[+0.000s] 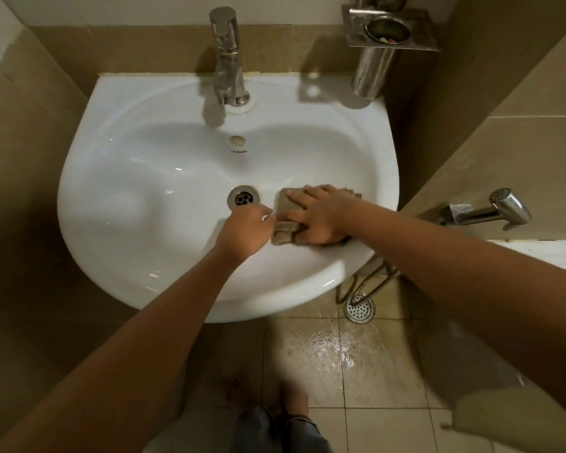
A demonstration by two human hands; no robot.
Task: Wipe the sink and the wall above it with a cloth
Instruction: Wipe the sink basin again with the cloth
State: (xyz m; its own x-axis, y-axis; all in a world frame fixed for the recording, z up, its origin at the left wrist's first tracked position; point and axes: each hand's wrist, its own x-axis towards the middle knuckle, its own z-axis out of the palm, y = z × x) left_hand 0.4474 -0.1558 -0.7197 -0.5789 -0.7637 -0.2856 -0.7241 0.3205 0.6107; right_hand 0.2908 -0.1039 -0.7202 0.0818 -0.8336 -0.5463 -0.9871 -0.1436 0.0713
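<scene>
Inside the sink (111, 256), on its near right slope, the left hand (245, 228) is pinching the near corner of the folded brown cloth (286, 204) while the right hand (321, 217) is pressing flat on it. The cloth's exposed edge is facing the drain (243, 198) just beside it, with open basin stretching left and back toward the tap (227, 60).

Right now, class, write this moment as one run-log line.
stage: wiping sink basin | right hand: pressed flat on cloth | left hand: pinches cloth edge | place: right of drain
</scene>
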